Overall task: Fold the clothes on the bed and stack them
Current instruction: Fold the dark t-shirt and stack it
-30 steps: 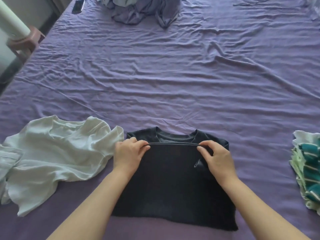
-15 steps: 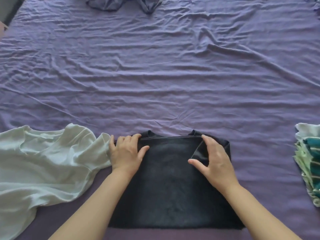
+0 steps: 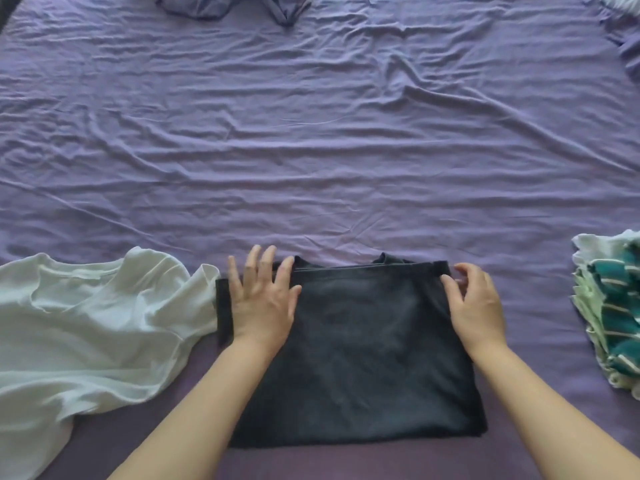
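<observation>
The whole view is filled by a bed covered with a wrinkled purple sheet (image 3: 346,150). A white shirt (image 3: 86,323) is spread loosely and unfolded over the near left of the sheet, its right edge lying just beside the dark garment. A dark shirt (image 3: 363,358), folded into a rectangle, lies flat at the near centre, with its collar seen at the far edge. At the right edge of the view, a pile of green-and-white striped clothes (image 3: 613,317) is partly cut off, well apart from the dark shirt. A crumpled purple-grey garment (image 3: 235,5) is seen at the far edge of the bed, only partly in view.

The left hand (image 3: 263,303) is laid flat on the far left corner of the dark shirt, with the fingers straight and spread and nothing gripped. The right hand (image 3: 474,306) is held at the far right corner of the dark shirt, its fingers bent loosely at the fold; whether the cloth is pinched cannot be told.
</observation>
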The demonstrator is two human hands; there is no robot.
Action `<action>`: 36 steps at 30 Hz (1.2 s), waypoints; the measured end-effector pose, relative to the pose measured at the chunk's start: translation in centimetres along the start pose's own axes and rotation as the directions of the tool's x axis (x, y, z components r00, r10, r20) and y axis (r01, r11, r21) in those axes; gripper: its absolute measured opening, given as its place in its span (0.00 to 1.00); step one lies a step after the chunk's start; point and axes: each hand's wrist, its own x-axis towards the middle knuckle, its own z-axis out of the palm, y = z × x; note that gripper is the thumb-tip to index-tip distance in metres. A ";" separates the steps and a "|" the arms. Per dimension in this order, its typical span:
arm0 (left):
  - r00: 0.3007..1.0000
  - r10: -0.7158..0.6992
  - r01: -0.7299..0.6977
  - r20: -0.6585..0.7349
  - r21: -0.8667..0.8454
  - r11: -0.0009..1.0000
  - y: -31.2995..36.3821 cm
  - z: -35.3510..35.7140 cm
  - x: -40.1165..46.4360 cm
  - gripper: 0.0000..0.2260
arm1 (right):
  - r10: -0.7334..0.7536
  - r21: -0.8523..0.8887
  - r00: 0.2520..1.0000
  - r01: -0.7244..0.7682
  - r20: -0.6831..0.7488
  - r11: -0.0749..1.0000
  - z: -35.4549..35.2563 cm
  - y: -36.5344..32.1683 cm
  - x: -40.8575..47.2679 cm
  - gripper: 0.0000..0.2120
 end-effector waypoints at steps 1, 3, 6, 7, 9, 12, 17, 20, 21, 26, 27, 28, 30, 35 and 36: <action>0.997 0.054 -0.053 0.046 -0.027 0.998 1.6 0.2 -1.0 0.20 | 0.033 0.043 0.999 -0.033 0.015 0.999 0.0 0.0 -0.7 0.16; 0.972 0.138 -0.125 0.192 -0.077 0.989 5.2 0.6 -3.1 0.23 | 0.067 0.092 0.997 -0.070 0.044 0.993 -0.1 -0.1 -2.1 0.23; 0.918 0.178 -0.146 0.353 -0.118 0.982 9.2 1.8 -5.5 0.26 | 0.114 0.048 0.989 -0.119 0.090 0.992 0.0 0.3 -3.7 0.30; 0.909 0.171 -0.135 0.379 -0.121 0.983 9.9 2.5 -5.9 0.27 | 0.133 0.028 0.986 -0.136 0.097 0.990 0.0 0.5 -3.8 0.28; 0.912 0.147 -0.118 0.384 -0.097 0.988 10.4 3.2 -6.0 0.30 | 0.130 0.008 0.987 -0.131 0.090 0.991 0.0 1.1 -3.4 0.12; 0.911 0.124 -0.123 0.392 -0.028 0.992 10.3 3.1 -5.0 0.35 | 0.144 0.042 0.987 -0.147 0.068 0.988 -0.4 1.8 -2.6 0.13; 0.892 0.083 -0.064 0.445 -0.057 0.996 12.8 2.2 -6.0 0.34 | 0.117 0.052 0.985 -0.124 0.123 0.991 -1.3 2.0 -4.9 0.13; 0.851 0.154 -0.086 0.502 -0.155 0.984 14.5 1.5 -8.1 0.32 | 0.081 0.009 0.971 -0.086 0.227 0.996 -2.0 2.1 -6.9 0.17; 0.855 0.156 -0.088 0.495 -0.158 0.984 14.8 1.1 -8.5 0.30 | 0.074 0.036 0.963 -0.086 0.261 0.996 -2.3 2.1 -7.2 0.19; 0.820 -0.026 0.478 0.572 -0.657 0.583 14.7 -3.8 -7.0 0.18 | -0.026 0.266 0.905 -0.097 0.424 0.959 -3.9 -1.7 -8.1 0.26; 0.741 -0.032 0.647 0.671 -0.700 0.302 14.4 -5.1 -6.5 0.16 | -0.050 0.342 0.877 -0.134 0.478 0.930 -3.9 -3.0 -8.4 0.27; 0.677 -0.024 0.736 0.736 -0.676 0.042 14.0 -6.0 -6.2 0.16 | -0.073 0.415 0.837 -0.190 0.542 0.890 -3.8 -4.3 -8.7 0.26; 0.630 -0.040 0.759 0.776 -0.625 -0.184 12.9 -6.4 -5.9 0.16 | -0.098 0.500 0.747 -0.336 0.658 0.798 -3.5 -6.5 -9.2 0.24; 0.700 -0.198 0.713 0.686 -0.685 0.149 9.7 -5.1 -6.7 0.18 | -0.238 0.395 0.757 -0.029 0.609 0.918 -2.1 -7.6 -7.9 0.26; 0.712 -0.190 0.702 0.676 -0.680 0.213 9.3 -4.8 -7.0 0.20 | -0.342 0.304 0.763 0.199 0.548 0.932 -1.5 -7.6 -7.0 0.26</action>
